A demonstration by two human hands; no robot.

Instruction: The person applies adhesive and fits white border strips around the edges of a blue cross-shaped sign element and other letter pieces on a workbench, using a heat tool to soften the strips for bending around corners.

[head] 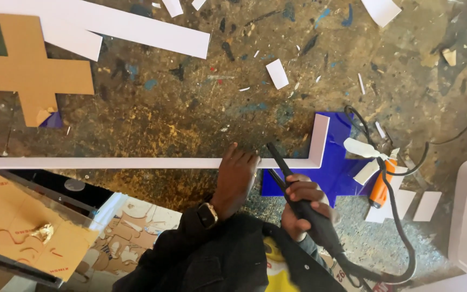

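1. Workbench [190,108]: dark, paint-spattered and scarred, strewn with white offcuts. It lies under both hands and carries everything noted below.

2. White strip [109,163]: long and narrow, with its long axis running crosswise in front of the person. It stretches far out to the left of the fingers. Just right of them it ends in a corner, where a short leg turns away from the person.

3. Blue sheet [333,173]: glossy, lying flat under that corner, just right of and beyond the right hand.

4. Cardboard cross [28,70]: brown, flat, well apart from both hands, far off to the left and beyond the strip.

5. Left hand [235,176]: the nearer hand to the strip. Palm down, fingers [244,158] together and nearly straight, laid over the strip's near edge and pressing on it. It is not curled around anything; it touches the strip only.

6. Right hand [300,208]: closed tight in a fist around the handle of the black tool [290,181]. It sits on the near side of the strip, just right of the left hand.

7. Black tool: a slim barrel angled up and left, its tip touching or very close to the strip just right of the left fingers; I cannot tell which. A black cord [401,227] trails from its rear, looping off to the right.

8. Orange tool [380,186]: small, lying beside the blue sheet, right of the right hand and untouched.
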